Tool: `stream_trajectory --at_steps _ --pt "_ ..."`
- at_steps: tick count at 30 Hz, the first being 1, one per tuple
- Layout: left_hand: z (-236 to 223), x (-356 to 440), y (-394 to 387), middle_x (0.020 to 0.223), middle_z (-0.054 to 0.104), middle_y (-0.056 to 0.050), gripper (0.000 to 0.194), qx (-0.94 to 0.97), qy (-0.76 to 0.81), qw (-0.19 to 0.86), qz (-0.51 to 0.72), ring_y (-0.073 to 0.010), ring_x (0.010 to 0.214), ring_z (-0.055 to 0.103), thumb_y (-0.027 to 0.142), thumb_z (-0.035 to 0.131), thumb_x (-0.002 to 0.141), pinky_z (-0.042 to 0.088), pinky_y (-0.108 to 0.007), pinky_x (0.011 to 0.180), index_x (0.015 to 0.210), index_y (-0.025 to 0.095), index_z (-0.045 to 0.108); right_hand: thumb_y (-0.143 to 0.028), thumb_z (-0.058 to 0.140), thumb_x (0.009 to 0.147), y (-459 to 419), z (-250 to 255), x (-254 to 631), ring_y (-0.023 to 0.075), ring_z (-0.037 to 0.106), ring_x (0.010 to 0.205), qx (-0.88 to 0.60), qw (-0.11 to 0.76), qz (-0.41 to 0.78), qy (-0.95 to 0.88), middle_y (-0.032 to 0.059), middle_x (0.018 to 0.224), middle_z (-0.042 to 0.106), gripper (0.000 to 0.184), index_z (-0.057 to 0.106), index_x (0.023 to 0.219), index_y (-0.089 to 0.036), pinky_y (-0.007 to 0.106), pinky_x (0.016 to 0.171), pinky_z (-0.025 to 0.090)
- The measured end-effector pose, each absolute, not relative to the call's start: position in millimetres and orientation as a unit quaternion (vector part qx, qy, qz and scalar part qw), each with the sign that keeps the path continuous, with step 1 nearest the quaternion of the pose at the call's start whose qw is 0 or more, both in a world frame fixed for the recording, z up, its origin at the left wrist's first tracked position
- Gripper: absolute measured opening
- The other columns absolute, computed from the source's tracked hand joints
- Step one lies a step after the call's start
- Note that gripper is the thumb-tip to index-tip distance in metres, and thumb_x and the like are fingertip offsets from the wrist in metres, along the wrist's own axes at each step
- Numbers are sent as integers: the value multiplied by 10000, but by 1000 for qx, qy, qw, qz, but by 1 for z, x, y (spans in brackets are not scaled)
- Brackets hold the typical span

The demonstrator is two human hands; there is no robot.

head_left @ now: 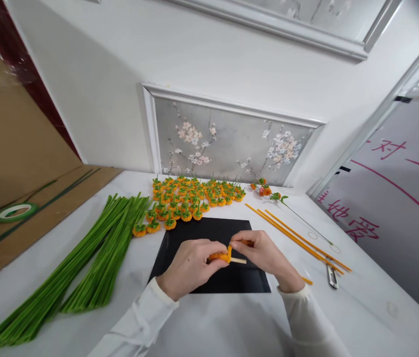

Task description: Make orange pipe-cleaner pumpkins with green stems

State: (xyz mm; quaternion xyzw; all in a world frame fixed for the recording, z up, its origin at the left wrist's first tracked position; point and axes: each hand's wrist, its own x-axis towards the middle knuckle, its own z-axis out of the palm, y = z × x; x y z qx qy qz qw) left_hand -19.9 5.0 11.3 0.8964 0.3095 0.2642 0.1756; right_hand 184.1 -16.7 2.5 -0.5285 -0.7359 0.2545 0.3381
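Over a black mat (209, 282), my left hand (194, 265) pinches a pale thin stick (238, 261) with an orange pipe cleaner (229, 255) wound around it. The stick's bare end points right. My right hand (261, 250) grips the same orange pipe cleaner between thumb and fingers, just right of the winding, where it rises in a bend. An orange end (306, 280) shows beyond my right wrist; my hand hides whether it belongs to the same piece. Behind the mat stand many small orange pumpkin-like pieces (186, 214) with green tops and stems.
Green pipe cleaners (94, 277) lie in a large bundle at left. Loose orange pipe cleaners (294, 235) and a utility knife (332, 275) lie at right. Finished-looking orange pieces (265, 190) and a green wire stem (306, 220) are behind them. Green tape (16, 212) rests on cardboard, far left.
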Motion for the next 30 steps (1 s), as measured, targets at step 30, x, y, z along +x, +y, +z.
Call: stream_trajectory --at_steps 30 --pt "9 -22 12 784 613 -5 242 871 335 214 289 -133 725 575 216 477 895 407 -209 622 1003 243 692 -204 428 921 -39 18 170 94 446 531 -486 290 193 -801 -30 608 528 259 583 714 -188 212 527 335"
